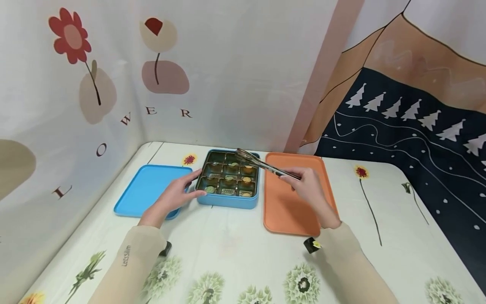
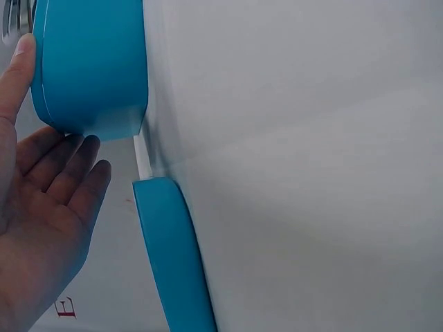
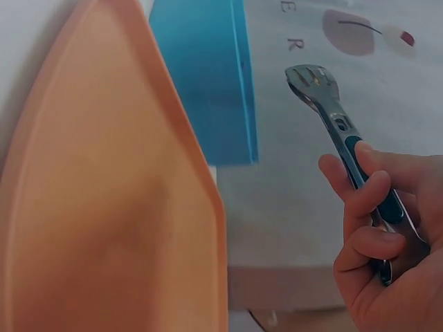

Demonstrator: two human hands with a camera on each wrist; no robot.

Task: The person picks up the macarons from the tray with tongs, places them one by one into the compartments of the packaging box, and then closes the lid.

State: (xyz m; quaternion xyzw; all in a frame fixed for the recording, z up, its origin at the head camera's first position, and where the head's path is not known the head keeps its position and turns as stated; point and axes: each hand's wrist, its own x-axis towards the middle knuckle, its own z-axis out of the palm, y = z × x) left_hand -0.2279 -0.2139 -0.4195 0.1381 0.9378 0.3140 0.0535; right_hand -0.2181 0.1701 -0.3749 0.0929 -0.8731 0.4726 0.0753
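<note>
A blue box [image 1: 228, 202] stands at the back of the table, its dark insert [image 1: 214, 170] split into several square compartments. Small round yellowish and greenish pieces [image 1: 247, 180] lie in many of them. My left hand [image 1: 176, 192] rests against the box's left side, thumb along the near rim; in the left wrist view its fingers [image 2: 66, 166] are fairly straight, tips at the box wall. In my right hand [image 1: 309, 188] I grip metal tongs [image 1: 262, 162] with dark handle pads. Their slotted tips [image 3: 315, 79] point left, over the box's back right in the head view.
A shallow blue tray or lid [image 1: 148, 188] lies left of the box, partly under my left forearm in view. An orange tray [image 1: 292, 217] lies close on the right, below my right hand. A flower-printed cloth [image 1: 235, 245] covers the table; printed curtains [image 1: 235, 84] hang behind.
</note>
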